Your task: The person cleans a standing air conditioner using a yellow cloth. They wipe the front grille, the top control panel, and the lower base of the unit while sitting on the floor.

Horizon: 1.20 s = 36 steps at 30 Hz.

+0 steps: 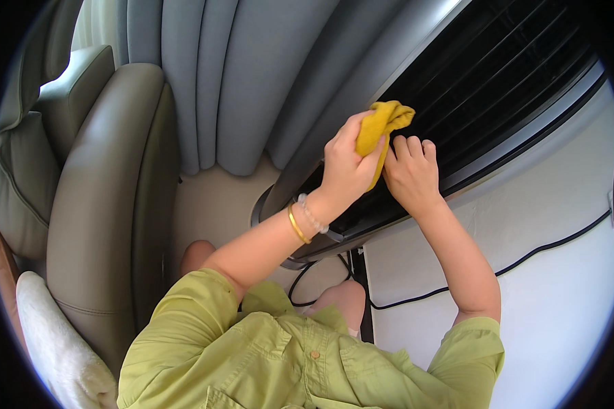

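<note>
My left hand [345,156] grips a bunched yellow cloth [386,120], part of which stands up above the fingers. It is in front of the dark slatted front [470,92] of what looks like a floor-standing air conditioner. Close beside it on the right, my right hand [413,174] has its fingers bent against the dark front. The cloth's lower end hangs between the two hands. Whether the right fingers hold a slat or the cloth's edge is hidden. A gold bangle [298,225] and a pale beaded bracelet [312,213] circle my left wrist.
Grey curtains [256,76] hang behind the appliance's rounded base [266,204]. A brown-grey leather sofa [102,194] stands to the left, with a white plush item [61,337] near it. A black cable [542,250] runs along the white wall [552,327] on the right.
</note>
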Each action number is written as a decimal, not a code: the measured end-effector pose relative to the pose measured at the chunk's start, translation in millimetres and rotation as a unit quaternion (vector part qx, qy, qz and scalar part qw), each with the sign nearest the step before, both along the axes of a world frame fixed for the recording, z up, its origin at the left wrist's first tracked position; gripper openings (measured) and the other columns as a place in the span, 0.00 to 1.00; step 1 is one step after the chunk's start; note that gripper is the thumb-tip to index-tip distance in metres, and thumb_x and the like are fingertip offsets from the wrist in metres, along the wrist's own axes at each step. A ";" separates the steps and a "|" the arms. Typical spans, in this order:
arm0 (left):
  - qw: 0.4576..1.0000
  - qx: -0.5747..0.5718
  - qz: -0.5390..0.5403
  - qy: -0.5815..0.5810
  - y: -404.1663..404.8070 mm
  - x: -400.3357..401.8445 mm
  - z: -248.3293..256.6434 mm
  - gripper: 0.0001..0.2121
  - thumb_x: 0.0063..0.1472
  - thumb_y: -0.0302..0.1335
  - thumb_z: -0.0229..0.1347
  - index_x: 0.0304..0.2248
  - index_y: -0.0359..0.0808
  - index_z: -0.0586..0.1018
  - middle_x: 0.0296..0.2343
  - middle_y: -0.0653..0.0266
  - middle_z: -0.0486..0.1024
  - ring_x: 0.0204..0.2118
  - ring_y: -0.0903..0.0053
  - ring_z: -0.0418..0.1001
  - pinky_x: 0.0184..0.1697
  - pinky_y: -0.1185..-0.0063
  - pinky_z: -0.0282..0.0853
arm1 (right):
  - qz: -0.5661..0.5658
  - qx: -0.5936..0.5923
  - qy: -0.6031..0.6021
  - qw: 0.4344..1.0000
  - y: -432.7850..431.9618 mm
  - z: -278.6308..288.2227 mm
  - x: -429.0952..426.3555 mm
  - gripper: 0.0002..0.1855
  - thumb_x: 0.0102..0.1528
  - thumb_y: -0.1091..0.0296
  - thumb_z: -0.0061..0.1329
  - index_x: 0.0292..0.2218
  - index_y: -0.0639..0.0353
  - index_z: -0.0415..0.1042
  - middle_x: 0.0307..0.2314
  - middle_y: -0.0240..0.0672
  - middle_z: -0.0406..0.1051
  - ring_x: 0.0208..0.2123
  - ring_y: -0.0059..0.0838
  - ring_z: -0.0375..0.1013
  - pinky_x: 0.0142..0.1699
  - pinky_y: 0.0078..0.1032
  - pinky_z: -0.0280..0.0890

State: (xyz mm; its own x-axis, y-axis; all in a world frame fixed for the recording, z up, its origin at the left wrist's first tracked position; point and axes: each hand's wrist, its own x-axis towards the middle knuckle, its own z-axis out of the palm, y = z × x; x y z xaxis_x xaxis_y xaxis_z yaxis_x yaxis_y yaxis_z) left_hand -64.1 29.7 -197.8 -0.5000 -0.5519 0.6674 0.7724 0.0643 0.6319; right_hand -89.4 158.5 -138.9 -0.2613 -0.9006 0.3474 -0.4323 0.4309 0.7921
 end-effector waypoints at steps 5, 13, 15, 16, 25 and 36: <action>0.995 -0.068 -0.067 -0.039 -1.9 -22.1 15.5 0.14 0.56 0.24 0.55 0.42 0.30 0.71 0.31 0.52 0.76 0.33 0.67 0.76 0.38 0.78 0.69 | 0.000 -0.010 -0.030 1.000 15.9 3.5 8.9 0.17 0.46 0.66 0.48 0.39 0.60 0.72 0.29 0.32 0.63 0.35 0.29 0.62 0.45 0.32 0.55; 0.978 -0.193 0.074 0.023 10.4 -7.5 -38.1 0.24 0.48 0.16 0.54 0.47 0.27 0.66 0.44 0.43 0.70 0.41 0.52 0.72 0.45 0.70 0.68 | 0.079 -0.133 0.040 0.987 62.8 40.2 31.2 0.18 0.44 0.66 0.52 0.38 0.58 0.73 0.37 0.33 0.67 0.41 0.29 0.64 0.52 0.36 0.54; 0.956 -0.255 0.051 0.138 16.0 -11.6 -25.9 0.21 0.47 0.15 0.53 0.45 0.28 0.70 0.48 0.49 0.68 0.54 0.56 0.63 0.58 0.66 0.56 | 0.096 -0.150 0.076 0.981 77.7 46.3 27.1 0.16 0.44 0.67 0.52 0.37 0.58 0.74 0.38 0.33 0.67 0.41 0.29 0.64 0.53 0.36 0.54; 0.925 -0.340 0.130 0.103 15.1 -8.3 -11.4 0.21 0.47 0.16 0.54 0.44 0.30 0.71 0.49 0.52 0.67 0.56 0.57 0.60 0.60 0.64 0.50 | 0.092 -0.153 0.086 0.980 81.1 49.0 23.3 0.14 0.45 0.67 0.50 0.36 0.58 0.74 0.37 0.33 0.68 0.40 0.29 0.65 0.54 0.34 0.54; 0.924 -0.314 0.214 0.042 -0.6 -24.8 7.9 0.17 0.49 0.13 0.49 0.41 0.32 0.73 0.52 0.55 0.65 0.60 0.54 0.53 0.61 0.64 0.45 | 0.114 -0.130 0.129 0.976 90.6 43.3 4.6 0.14 0.45 0.63 0.47 0.34 0.58 0.74 0.34 0.32 0.70 0.37 0.26 0.67 0.55 0.30 0.53; 0.913 -0.318 0.244 0.075 22.6 -30.4 39.2 0.20 0.44 0.21 0.59 0.41 0.35 0.75 0.34 0.58 0.67 0.33 0.66 0.70 0.35 0.75 0.70 | 0.148 -0.161 0.117 0.969 90.8 37.5 -4.2 0.14 0.43 0.65 0.45 0.32 0.60 0.75 0.33 0.33 0.70 0.37 0.28 0.67 0.54 0.30 0.53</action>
